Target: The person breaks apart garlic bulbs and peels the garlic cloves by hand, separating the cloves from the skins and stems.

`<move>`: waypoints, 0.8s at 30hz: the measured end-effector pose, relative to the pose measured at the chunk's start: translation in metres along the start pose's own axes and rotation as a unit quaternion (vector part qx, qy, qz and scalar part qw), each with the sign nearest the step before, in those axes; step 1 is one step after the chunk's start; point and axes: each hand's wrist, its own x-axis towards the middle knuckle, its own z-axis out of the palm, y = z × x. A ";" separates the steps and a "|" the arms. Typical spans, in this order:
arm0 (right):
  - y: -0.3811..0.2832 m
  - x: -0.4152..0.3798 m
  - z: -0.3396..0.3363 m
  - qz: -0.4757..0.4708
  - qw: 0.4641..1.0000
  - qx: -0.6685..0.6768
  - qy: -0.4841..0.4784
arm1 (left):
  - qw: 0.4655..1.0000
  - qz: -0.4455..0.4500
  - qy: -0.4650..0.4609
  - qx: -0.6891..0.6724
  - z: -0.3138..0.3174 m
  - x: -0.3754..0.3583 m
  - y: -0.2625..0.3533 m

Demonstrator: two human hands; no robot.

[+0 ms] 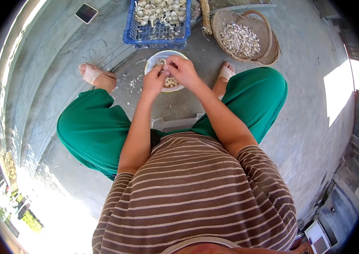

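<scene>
The person sits low on the grey concrete floor (298, 127) with both knees spread wide, so there is room to work in between. Both hands meet right over a small round white bowl (154, 60) that sits on the floor between the feet. The left hand (154, 80) and the right hand (183, 70) are each closed in a pinch on a small pale piece of garlic (165, 67), held between them. It is too small to see well. Holding it over the bowl means bits can drop straight in. Some pale skins (135, 80) lie on the floor just beside the bowl.

A blue plastic crate (158, 36) full of whole garlic bulbs stands just past the bowl, close enough to reach. A round brown woven basket (272, 46) with loose garlic cloves in it sits to the right, near the right foot. A light grey plastic stool (175, 123) shows under the person. A small dark flat square thing (86, 12) lies far off on the left. Nothing blocks the hands; the crate and basket are apart from the bowl.
</scene>
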 end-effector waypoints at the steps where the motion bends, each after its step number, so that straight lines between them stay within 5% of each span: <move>1: 0.004 -0.002 0.003 0.017 0.997 0.071 0.005 | 0.992 -0.052 -0.021 -0.115 0.001 0.000 0.002; 2: 0.009 -0.004 0.005 0.016 0.997 0.070 0.006 | 0.967 -0.103 -0.043 -0.229 0.001 0.000 0.004; 8: -0.006 -0.011 0.007 0.103 0.936 0.334 0.046 | 0.884 -0.171 -0.076 -0.429 0.001 0.003 -0.003; 12: -0.008 -0.010 0.009 0.139 0.924 0.346 0.089 | 0.869 -0.141 -0.069 -0.468 0.005 -0.002 -0.003; 14: -0.003 -0.010 0.011 0.151 0.907 0.374 0.125 | 0.892 -0.175 0.041 -0.416 0.004 -0.006 0.012; 17: 0.020 -0.007 0.011 0.150 0.955 0.202 0.155 | 0.920 -0.113 0.090 -0.365 0.006 -0.003 0.006; 19: 0.021 -0.003 0.009 -0.112 0.971 -0.057 0.203 | 0.918 -0.093 0.103 -0.370 0.008 -0.002 0.004; 24: -0.002 -0.015 0.012 -0.061 0.978 -0.175 0.097 | 0.907 -0.079 0.120 -0.396 0.018 -0.001 0.004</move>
